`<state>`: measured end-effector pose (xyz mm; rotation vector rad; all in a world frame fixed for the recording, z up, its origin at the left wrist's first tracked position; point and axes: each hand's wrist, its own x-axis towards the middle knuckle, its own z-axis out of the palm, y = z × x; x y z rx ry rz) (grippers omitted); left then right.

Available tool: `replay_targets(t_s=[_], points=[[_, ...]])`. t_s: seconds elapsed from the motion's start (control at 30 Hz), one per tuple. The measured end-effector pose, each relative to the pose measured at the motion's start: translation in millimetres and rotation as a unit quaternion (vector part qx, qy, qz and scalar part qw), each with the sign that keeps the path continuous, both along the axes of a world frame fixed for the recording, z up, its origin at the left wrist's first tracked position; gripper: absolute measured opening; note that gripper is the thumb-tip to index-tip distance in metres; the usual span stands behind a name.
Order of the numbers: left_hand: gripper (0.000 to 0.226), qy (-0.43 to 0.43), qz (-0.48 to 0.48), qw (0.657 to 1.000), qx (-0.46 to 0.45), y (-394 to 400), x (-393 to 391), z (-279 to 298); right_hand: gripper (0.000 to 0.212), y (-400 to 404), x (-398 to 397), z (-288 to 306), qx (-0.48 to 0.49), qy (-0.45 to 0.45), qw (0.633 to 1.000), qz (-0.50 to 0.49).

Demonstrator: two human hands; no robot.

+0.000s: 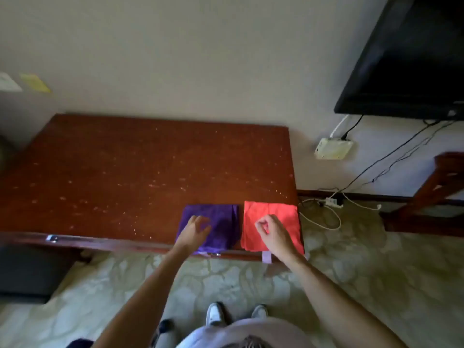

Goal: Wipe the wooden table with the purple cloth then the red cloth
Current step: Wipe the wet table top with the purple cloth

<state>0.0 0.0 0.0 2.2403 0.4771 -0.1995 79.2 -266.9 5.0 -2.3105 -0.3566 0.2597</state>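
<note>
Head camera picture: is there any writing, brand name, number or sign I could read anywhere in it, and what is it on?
No text can be read anywhere.
White paper and yellow note on the wall: any writing is too blurred to read.
Television: a small mark at its lower right corner, too small to read.
White tag hanging under the red cloth: looks blank or too blurred to tell.
Purple cloth: no print visible.

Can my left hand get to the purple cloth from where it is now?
Probably yes: the left hand is already over the purple cloth, fingers spread, with nothing between them.
</note>
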Motion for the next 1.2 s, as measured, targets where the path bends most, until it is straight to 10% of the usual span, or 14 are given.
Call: replay_targets(t_s=[0.37, 1.2], points=[[0.051, -0.048, -0.074, 0.965, 0.249, 23, -2, -30, 0.065, 109, -27, -45, -0.072, -0.151, 0.986, 0.026], [0.062, -0.123, -0.185, 0.939, 0.262, 71, 162, -82, 0.056, 172, 118, -98, -0.228, -0.203, 0.952, -0.003]])
